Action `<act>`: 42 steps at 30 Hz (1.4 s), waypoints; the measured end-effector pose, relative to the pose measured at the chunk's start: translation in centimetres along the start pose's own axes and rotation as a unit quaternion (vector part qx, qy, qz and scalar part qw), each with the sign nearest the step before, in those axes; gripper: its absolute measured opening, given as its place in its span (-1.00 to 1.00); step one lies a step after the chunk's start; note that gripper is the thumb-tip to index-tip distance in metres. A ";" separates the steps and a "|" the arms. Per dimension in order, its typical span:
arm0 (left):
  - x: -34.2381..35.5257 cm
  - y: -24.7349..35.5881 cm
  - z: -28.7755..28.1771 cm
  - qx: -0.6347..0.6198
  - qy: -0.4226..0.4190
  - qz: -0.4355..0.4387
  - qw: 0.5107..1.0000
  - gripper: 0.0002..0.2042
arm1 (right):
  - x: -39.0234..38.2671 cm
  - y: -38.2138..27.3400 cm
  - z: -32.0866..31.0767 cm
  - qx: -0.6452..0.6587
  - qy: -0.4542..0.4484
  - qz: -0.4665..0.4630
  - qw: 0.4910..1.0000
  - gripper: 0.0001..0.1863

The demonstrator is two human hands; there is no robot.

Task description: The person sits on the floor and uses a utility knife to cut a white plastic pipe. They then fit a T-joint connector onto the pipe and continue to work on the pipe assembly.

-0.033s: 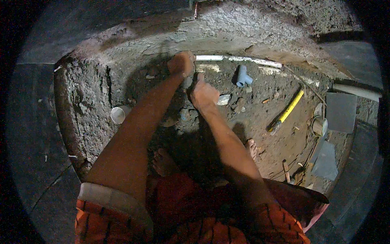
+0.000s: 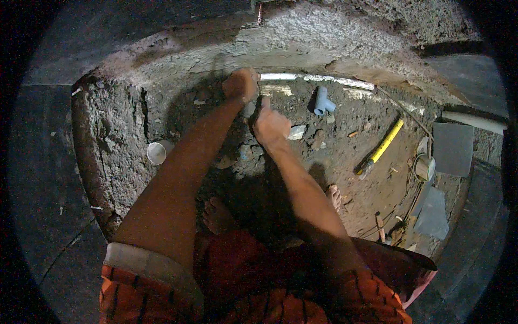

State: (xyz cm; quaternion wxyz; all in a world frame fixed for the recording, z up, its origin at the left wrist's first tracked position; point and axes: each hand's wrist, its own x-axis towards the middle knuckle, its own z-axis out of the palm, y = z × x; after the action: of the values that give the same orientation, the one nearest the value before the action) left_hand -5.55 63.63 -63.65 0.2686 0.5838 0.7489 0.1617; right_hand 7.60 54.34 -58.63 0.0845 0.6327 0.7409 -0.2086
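Note:
My left hand point(image 2: 240, 85) is closed in a fist at the left end of a thin white pipe point(image 2: 318, 79) that runs along the foot of the rough wall. Its fingers appear wrapped round that end, though the grip itself is hidden. Just below and to the right, low over the loose soil, is my right hand point(image 2: 271, 123). One of its fingers points toward the wall while the others curl under; whatever they hold, if anything, is out of sight. A pale stone chip point(image 2: 297, 132) lies beside it. Farther right sits a grey pipe tee point(image 2: 322, 101).
A yellow-handled tool point(image 2: 386, 143) lies on the soil at right, near a round container point(image 2: 424, 168) and grey tile pieces point(image 2: 452, 150). At left a white pipe end point(image 2: 157, 153) sticks up from the ground. My bare feet point(image 2: 218, 215) stand in the dug area.

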 end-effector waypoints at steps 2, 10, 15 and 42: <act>-0.3 0.6 -0.4 0.006 0.009 -0.010 1.000 -0.73 | 0.0 -0.2 -0.3 -0.009 -0.014 -0.015 1.000 -0.24; 0.1 1.0 -1.1 0.016 0.023 0.008 1.000 -0.72 | 2.4 0.1 1.9 -0.008 0.039 0.001 0.999 -0.21; 1.0 0.9 -0.3 0.019 -0.015 -0.039 0.999 -0.71 | 4.0 1.0 2.5 -0.021 0.002 0.000 1.000 -0.25; 0.5 0.7 0.3 0.001 0.036 -0.028 0.999 -0.74 | 4.7 0.0 0.4 -0.018 -0.003 -0.003 1.000 -0.20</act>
State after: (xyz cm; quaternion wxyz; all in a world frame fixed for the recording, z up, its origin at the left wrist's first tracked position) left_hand -4.90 64.28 -63.65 0.2452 0.5569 0.7742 0.1745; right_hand 6.72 58.38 -60.83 0.0976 0.6280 0.7465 -0.1971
